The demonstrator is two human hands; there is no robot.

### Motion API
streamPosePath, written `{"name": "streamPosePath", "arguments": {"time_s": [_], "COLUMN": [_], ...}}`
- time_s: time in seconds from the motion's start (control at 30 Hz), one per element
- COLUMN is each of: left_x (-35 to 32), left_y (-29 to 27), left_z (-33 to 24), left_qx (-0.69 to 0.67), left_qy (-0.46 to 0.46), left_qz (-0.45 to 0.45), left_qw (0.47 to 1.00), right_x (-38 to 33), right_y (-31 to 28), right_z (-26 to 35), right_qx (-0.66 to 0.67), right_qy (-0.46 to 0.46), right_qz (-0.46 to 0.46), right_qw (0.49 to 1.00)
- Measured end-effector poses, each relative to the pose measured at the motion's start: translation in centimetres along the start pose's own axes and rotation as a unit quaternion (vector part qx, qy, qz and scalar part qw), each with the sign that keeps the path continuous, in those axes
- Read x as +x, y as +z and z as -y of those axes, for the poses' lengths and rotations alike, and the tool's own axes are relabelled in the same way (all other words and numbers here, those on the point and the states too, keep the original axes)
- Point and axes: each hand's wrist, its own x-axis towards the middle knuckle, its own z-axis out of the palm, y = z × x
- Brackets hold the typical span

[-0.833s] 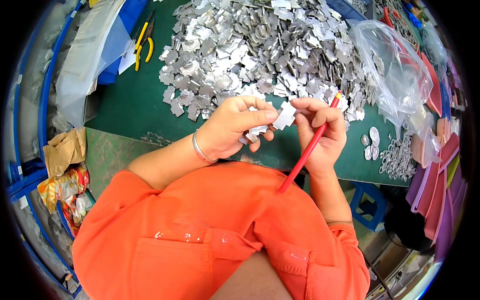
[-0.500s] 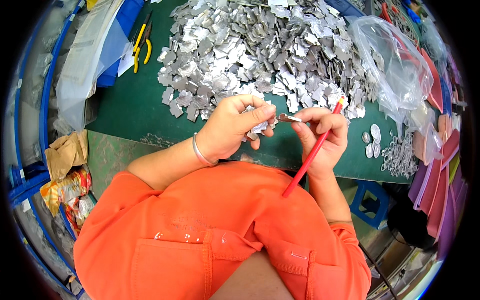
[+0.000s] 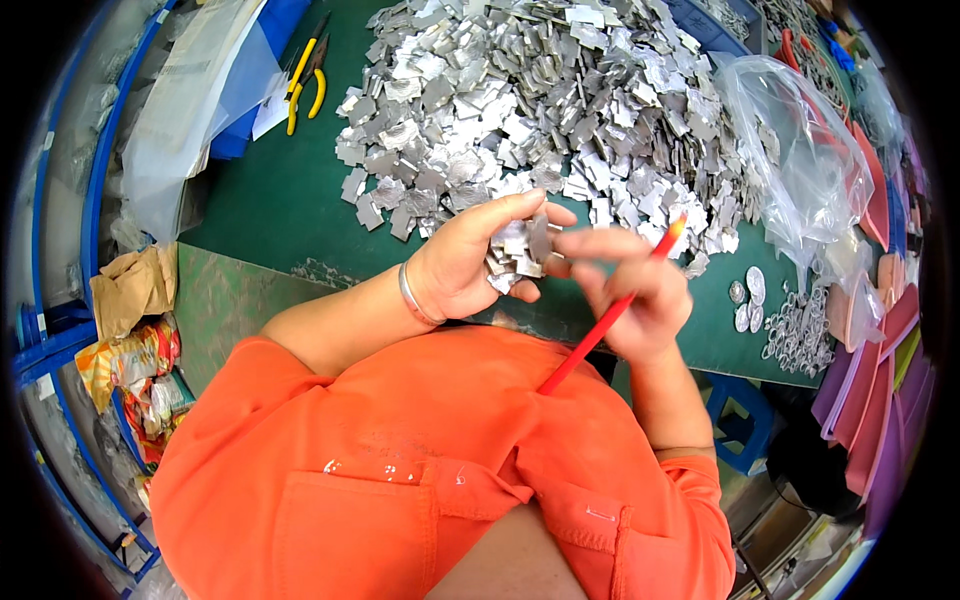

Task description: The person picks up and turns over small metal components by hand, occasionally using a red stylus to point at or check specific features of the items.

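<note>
My left hand [image 3: 468,255] is cupped around several small silver metal plates [image 3: 514,258], with the thumb stretched out along the top. One flat plate [image 3: 540,238] stands on edge at its fingertips. My right hand [image 3: 637,290], smeared by motion, reaches its fingers to that plate; whether they grip it I cannot tell. A slim red pencil-like stick [image 3: 597,340] with a yellow tip is tucked in the right hand and slants down toward my orange shirt. Just beyond both hands a large heap of similar silver plates [image 3: 560,110] lies on the green tabletop [image 3: 270,215].
Yellow-handled pliers [image 3: 318,92] lie at the far left beside clear plastic sheets [image 3: 185,120]. To the right are a clear plastic bag [image 3: 800,150], several round silver pieces [image 3: 754,287] and a pile of small metal rings [image 3: 800,335]. A blue stool [image 3: 738,420] stands below the table edge.
My left hand has turned more open, showing the plates in its palm. My right fingers have moved left to the left hand. The small piece pinched in them earlier is no longer distinct.
</note>
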Motion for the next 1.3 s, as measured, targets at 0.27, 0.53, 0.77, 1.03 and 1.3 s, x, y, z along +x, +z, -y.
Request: {"name": "streamPosePath", "arguments": {"time_s": [0.27, 0.53, 0.77, 1.03, 1.3], "left_x": [-1.3, -0.7, -0.4, -0.5, 0.1], "left_y": [0.4, 0.3, 0.8, 1.2, 0.3], "left_z": [-0.8, -0.5, 0.0, 0.4, -0.2], "left_qx": [0.099, 0.177, 0.212, 0.299, 0.049], "left_qy": [0.093, 0.083, 0.108, 0.158, 0.022], "left_qz": [-0.026, -0.053, -0.070, -0.091, -0.025], "left_qw": [0.990, 0.979, 0.969, 0.937, 0.998], "right_x": [2.7, 1.7, -0.2, -1.9, -1.4], "right_y": [-0.1, -0.8, -0.8, -0.4, -0.3], "right_z": [-5.2, -1.9, -0.8, -0.2, 0.5], "right_qx": [-0.345, -0.190, -0.010, 0.142, 0.199], "right_qy": [0.098, -0.071, 0.010, 0.232, 0.312], "right_qz": [0.134, 0.067, -0.038, -0.118, -0.160], "right_qw": [0.924, 0.977, 0.999, 0.955, 0.915]}}
